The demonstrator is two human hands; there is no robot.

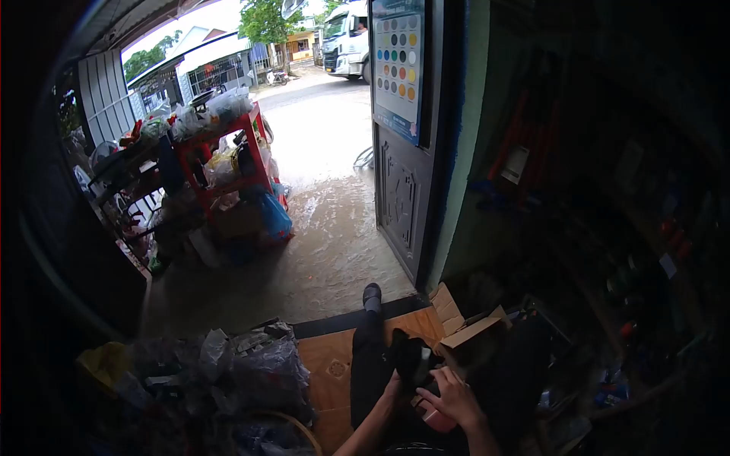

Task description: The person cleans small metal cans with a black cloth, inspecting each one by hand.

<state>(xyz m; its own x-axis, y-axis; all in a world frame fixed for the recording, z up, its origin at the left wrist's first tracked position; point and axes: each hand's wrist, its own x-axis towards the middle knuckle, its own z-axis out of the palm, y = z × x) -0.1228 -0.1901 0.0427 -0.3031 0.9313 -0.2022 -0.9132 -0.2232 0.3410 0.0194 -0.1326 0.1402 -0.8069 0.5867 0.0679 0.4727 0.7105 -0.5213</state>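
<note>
My left hand (393, 387) is closed around the lower left side of a black object (411, 359) above my lap. It looks soft or bag-like, with a small pale patch, but its kind is too dark to tell. From the right, my right hand (454, 397) reaches against it with bent fingers and thumb drawn in; what lies between them is hidden. Just below that hand, a pinkish-red object (436, 417) shows, partly covered by the fingers.
An opened cardboard box (475, 328) stands to the right of my lap. Plastic-wrapped goods (262, 368) are heaped at left. Ahead, a red shelf rack (253, 148) carries bagged items beside the doorway. A dark door (399, 194) bears a color chart. A truck (346, 42) is outside.
</note>
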